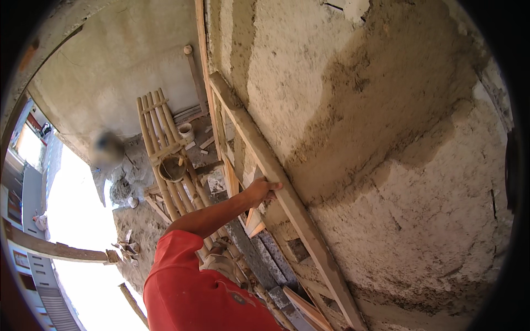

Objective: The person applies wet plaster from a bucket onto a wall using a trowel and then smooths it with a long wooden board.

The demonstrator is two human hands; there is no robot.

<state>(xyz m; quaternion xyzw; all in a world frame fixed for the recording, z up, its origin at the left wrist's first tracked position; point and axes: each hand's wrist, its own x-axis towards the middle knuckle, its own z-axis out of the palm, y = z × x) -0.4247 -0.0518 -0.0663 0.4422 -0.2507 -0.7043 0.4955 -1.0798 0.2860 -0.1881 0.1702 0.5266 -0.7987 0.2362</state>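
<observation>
My left arm, in a red sleeve, reaches up and to the right. My left hand (pixel 264 191) is closed around the edge of a long wooden straightedge board (pixel 301 215), which runs slantwise along the wall from upper left to lower right. Wet brown mortar (pixel 386 83) covers part of the rough, pale wall (pixel 403 231) to the right of the board. Mortar residue coats the board's face. My right hand does not show clearly; only a small dark sliver appears at the lower edge beside the board's lower end.
A bamboo platform (pixel 152 129) stands to the left, carrying a bucket (pixel 172 169) of mortar. Beyond it are a white pail (pixel 186 131) and a heap of grey material (pixel 122 190). A wooden beam (pixel 61 250) crosses at far left. Timber pieces (pixel 254 223) lean below my arm.
</observation>
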